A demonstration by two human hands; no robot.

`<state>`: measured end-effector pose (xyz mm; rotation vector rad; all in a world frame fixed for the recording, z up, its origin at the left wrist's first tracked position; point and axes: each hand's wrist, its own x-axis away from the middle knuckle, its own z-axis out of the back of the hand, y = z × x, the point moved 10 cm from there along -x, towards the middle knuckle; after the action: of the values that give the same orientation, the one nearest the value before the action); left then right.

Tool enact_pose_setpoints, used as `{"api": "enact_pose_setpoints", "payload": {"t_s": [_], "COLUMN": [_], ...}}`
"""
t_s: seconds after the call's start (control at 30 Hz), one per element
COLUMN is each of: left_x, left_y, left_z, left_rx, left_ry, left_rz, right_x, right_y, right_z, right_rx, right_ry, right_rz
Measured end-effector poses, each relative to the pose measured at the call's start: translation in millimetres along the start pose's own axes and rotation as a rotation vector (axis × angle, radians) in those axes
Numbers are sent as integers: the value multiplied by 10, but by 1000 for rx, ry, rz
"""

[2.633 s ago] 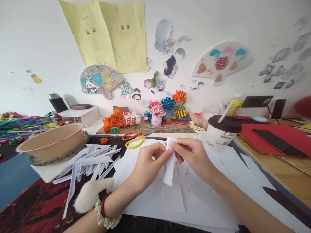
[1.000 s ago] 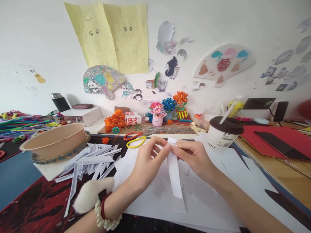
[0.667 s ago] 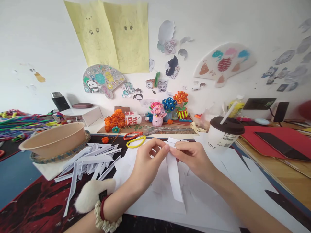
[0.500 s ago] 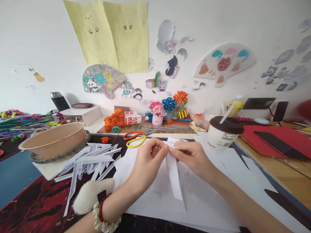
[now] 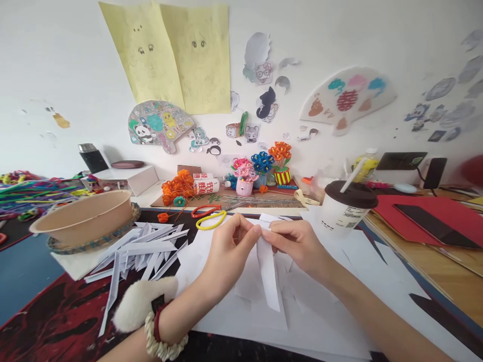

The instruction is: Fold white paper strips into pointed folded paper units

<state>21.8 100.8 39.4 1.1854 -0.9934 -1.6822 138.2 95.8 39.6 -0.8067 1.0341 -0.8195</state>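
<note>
A narrow white paper strip (image 5: pixel 269 281) hangs from the fingertips of both hands, its lower end lying over loose white sheets. My left hand (image 5: pixel 234 251) pinches its top edge between thumb and forefinger. My right hand (image 5: pixel 296 246) pinches the same edge just beside it, the two thumbs almost touching. The part of the strip inside the fingers is hidden. Under my hands spread several white paper sheets (image 5: pixel 324 311). A pile of folded paper strips (image 5: pixel 145 246) lies to the left of my left hand.
A lidded cup with a straw (image 5: pixel 345 211) stands beyond my right hand. Scissors with red and yellow handles (image 5: pixel 211 219) lie behind my left hand. At left are a beige basin (image 5: pixel 83 216) and a white fluffy object (image 5: pixel 141 304). Handmade flowers (image 5: pixel 247 176) line the back; a dark phone (image 5: pixel 437 225) lies right.
Hardly anything differs. Both hands keep their pinch on the paper strip, and its hanging end has shifted very slightly to the left.
</note>
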Motion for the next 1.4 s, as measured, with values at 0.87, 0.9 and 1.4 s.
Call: {"api": "enact_pose_setpoints", "payload": {"t_s": [0.87, 0.9, 1.4], "left_x": [94, 92, 111], "left_y": [-188, -192, -254], "left_z": [-292, -292, -337], "left_rx": [157, 162, 218], "left_ry": [-201, -202, -236], "left_rz": [266, 267, 307], "right_x": [15, 15, 24], "right_y": [100, 102, 140], "right_z": [220, 226, 276], "right_rx": [-194, -195, -210], "right_ry": [193, 198, 252], "right_rz": [-30, -31, -46]}}
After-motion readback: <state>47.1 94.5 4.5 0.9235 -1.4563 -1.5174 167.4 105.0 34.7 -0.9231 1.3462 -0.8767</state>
